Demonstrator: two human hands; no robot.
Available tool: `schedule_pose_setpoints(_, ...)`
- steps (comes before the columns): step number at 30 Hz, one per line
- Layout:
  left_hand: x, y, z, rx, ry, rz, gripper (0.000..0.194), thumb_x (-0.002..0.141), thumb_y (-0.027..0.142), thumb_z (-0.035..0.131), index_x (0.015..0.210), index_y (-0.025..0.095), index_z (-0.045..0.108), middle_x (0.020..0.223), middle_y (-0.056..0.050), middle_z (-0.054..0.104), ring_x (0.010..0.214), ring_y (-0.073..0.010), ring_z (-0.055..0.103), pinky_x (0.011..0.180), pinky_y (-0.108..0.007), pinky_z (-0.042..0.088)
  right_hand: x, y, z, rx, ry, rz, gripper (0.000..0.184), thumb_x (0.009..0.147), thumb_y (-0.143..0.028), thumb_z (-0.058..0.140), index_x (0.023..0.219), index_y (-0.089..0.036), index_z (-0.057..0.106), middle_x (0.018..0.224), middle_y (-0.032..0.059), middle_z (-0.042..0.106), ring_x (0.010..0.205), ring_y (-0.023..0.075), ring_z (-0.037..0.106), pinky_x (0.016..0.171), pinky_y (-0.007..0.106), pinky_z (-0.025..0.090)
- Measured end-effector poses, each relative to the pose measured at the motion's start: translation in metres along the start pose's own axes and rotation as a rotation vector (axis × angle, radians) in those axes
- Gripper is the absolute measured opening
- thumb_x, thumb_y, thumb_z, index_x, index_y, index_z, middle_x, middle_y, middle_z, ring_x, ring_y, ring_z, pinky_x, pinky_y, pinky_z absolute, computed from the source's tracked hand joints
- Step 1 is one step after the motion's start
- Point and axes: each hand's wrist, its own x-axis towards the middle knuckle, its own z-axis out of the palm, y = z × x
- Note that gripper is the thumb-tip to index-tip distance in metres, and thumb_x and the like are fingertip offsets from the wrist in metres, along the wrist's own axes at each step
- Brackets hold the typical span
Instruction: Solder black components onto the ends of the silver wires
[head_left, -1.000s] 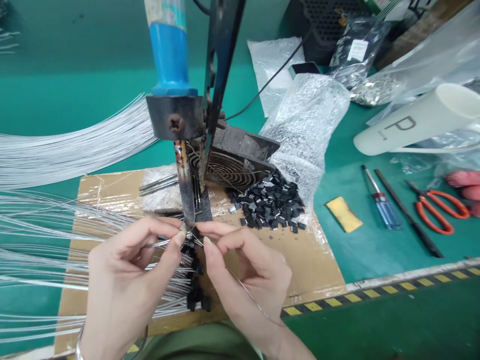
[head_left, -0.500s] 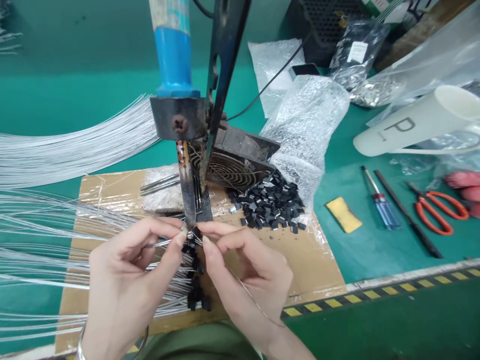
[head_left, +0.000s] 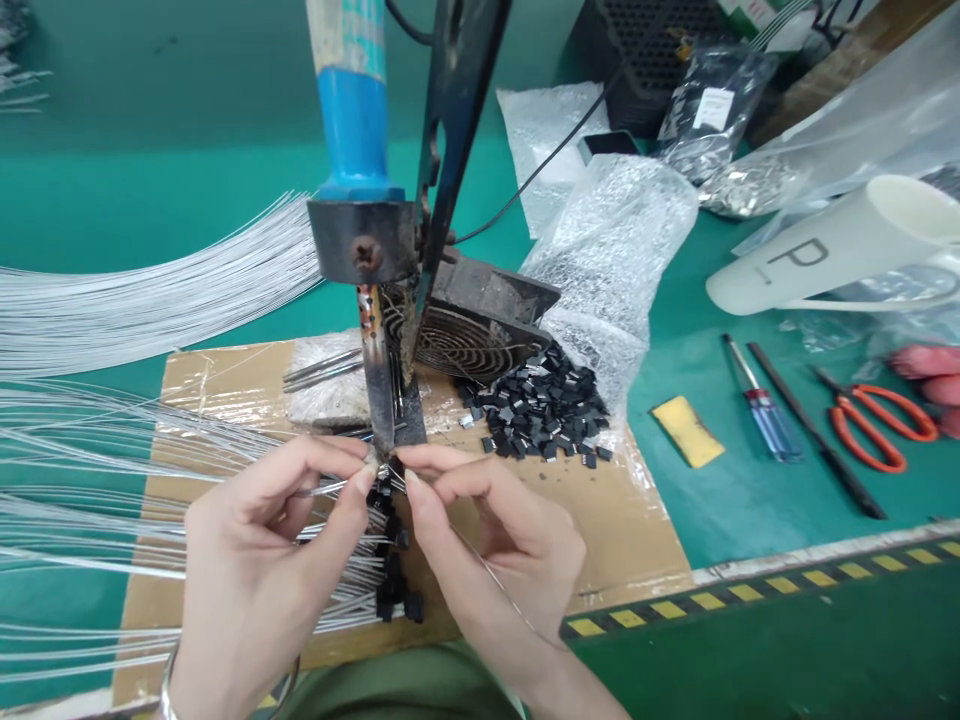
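Note:
A blue-handled soldering iron (head_left: 357,130) is clamped on a dark metal stand (head_left: 459,110), its tip pointing down between my hands. Just left of the tip, my left hand (head_left: 277,550) pinches thin white wire (head_left: 319,489) between thumb and forefinger. On the other side my right hand (head_left: 495,540) is closed in a pinch on a thin strand of solder wire (head_left: 504,592), which trails over the palm toward the wrist. A small black piece sits at the right fingertips; its hold is partly hidden. Below the tip, several black connectors (head_left: 390,585) on wire ends lie in a row.
A fan (head_left: 480,330) stands behind a pile of black connector pieces (head_left: 551,410) on cardboard (head_left: 615,540). White wire bundles (head_left: 150,300) lie left. Rightward are a yellow sponge (head_left: 687,430), a screwdriver (head_left: 769,415), a dark rod (head_left: 817,430), orange-handled pliers (head_left: 874,425) and a mug (head_left: 832,245).
My left hand has shifted very slightly right. The iron and its stand appear marginally lower and farther right in view. Both hands keep their pinch at the tip.

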Motion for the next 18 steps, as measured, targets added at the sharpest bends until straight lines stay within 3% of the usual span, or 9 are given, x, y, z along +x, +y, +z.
schedule_pose_setpoints(6, 0.0015, -0.0009, -0.0006, 0.028, -0.012, 0.000, 0.014, 0.085, 0.016, 0.082, 0.081, 0.030, 0.081, 0.089, 0.004, 0.082, 0.078, -0.0111, 0.078, 0.071, -0.011, 0.063, 0.0012, -0.0021, 0.0003, 0.022, 0.007, -0.013, 0.021, 0.095, -0.006, 0.074, 0.085, -0.024, 0.070, 0.108, 0.0050, 0.088, 0.095, 0.0206, 0.085, 0.088, 0.031, 0.068)
schedule_pose_setpoints(12, 0.0043, 0.0002, 0.0005, 0.060, -0.034, 0.000, 0.014, 0.084, 0.017, 0.078, 0.077, 0.029, 0.079, 0.082, 0.007, 0.079, 0.069, -0.0059, 0.074, 0.063, -0.005, 0.056, 0.0007, 0.0010, -0.0012, 0.012, -0.003, 0.003, 0.022, 0.094, -0.005, 0.075, 0.083, -0.023, 0.068, 0.109, 0.0012, 0.087, 0.096, 0.0155, 0.084, 0.090, 0.023, 0.065)
schedule_pose_setpoints(18, 0.0040, -0.0060, -0.0022, 0.178, -0.049, 0.038, 0.010, 0.087, 0.023, 0.076, 0.078, 0.027, 0.077, 0.081, 0.006, 0.079, 0.056, -0.0067, 0.063, 0.050, -0.012, 0.050, -0.0003, 0.0034, -0.0025, 0.000, -0.030, 0.045, 0.021, 0.096, -0.007, 0.074, 0.084, -0.023, 0.068, 0.109, -0.0001, 0.087, 0.096, 0.0144, 0.084, 0.090, 0.022, 0.063)
